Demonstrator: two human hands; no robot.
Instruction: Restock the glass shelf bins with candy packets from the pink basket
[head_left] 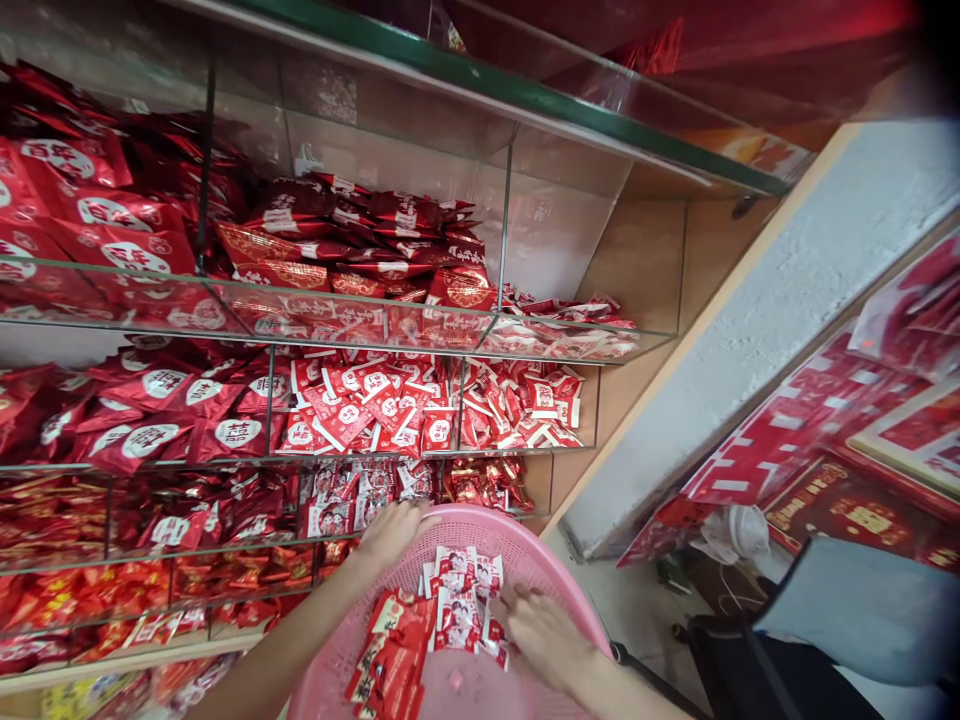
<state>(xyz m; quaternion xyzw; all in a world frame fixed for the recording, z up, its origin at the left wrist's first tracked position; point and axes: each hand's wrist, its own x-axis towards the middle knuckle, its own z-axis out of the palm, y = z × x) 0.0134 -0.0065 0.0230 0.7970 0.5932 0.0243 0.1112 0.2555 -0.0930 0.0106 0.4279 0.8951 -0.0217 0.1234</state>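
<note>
A pink plastic basket (559,560) with perforated sides sits low in front of the shelves. My left hand (394,535) is at its far left rim, fingers closed over the edge. Inside the basket lie small red-and-white packets (457,615) toward the middle and right. A pile of longer red packets (390,655) lies to their left. My right hand (544,635) reaches into the basket from the right, its fingers bent around the red-and-white packets at the near right. Motion blurs the right fingertips somewhat, and how many packets they grip is hidden.
Glass shelves (360,335) with dividers hold many red packets in compartments. A green-edged glass shelf (525,95) juts out overhead. On the right stand a white wall post (697,370), stacked red goods (862,500) and a chair with a grey back (862,610).
</note>
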